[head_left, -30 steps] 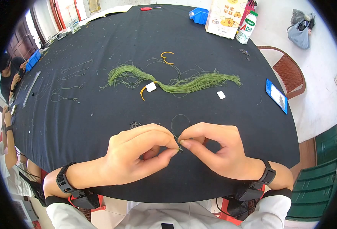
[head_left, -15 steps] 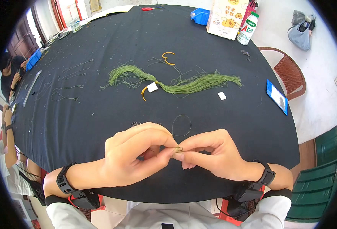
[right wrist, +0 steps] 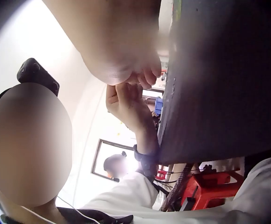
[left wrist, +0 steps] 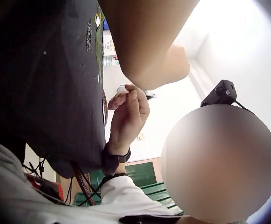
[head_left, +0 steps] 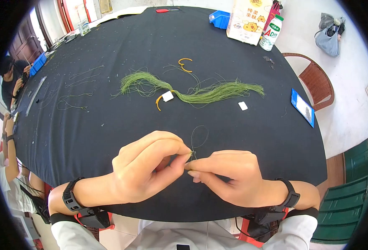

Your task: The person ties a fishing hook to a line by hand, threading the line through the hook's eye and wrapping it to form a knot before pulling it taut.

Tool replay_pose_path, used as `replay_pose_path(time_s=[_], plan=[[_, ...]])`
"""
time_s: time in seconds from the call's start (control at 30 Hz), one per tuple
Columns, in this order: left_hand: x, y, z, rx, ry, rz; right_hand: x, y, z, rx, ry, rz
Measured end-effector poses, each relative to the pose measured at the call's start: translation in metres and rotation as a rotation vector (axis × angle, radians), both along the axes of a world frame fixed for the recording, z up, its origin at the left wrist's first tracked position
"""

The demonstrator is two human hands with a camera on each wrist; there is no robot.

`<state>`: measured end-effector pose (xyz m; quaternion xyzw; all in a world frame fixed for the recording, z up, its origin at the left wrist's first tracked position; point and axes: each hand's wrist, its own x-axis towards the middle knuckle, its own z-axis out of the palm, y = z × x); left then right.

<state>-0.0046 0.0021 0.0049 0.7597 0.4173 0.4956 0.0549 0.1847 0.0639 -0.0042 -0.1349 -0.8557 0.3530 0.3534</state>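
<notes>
My left hand [head_left: 150, 164] pinches a thin green thread [head_left: 193, 146] between thumb and forefinger, just above the table's near half. A loop of this thread stands up beyond the fingertips, and a short length runs down towards the right hand. My right hand [head_left: 236, 177] is close against the left, its forefinger reaching to the left thumb and its own thumb just below, with the thread's lower part between them. The fingers hide most of the thread there. Farther back lies a bundle of green threads [head_left: 213, 93], bound near its middle beside a white tag [head_left: 167, 96].
Loose threads [head_left: 75, 100] lie to the left. Yellow curved pieces [head_left: 185, 64] and a second white tag [head_left: 243, 106] are near the bundle. A blue packet [head_left: 302, 108] lies at the right edge; a bottle [head_left: 271, 33] and a blue bin [head_left: 220, 19] stand at the back.
My right hand has moved down and now sits slightly lower than the left, its fingertips drawn under the left ones. The thread loop has tilted and narrowed.
</notes>
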Motion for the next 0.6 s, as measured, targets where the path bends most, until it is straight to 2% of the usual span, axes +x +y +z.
replay_pose_path(time_s=[0.23,0.37,0.6], plan=[[0.0,0.004,-0.008,0.056,0.129,-0.012,0.002,0.001,0.013,0.211,0.001,-0.012],[0.0,0.005,-0.01,0.075,0.148,-0.087,0.002,0.006,0.015,0.189,0.063,-0.093],[-0.002,0.003,-0.006,0.004,0.096,-0.161,0.002,0.013,0.007,-0.057,0.055,-0.09]])
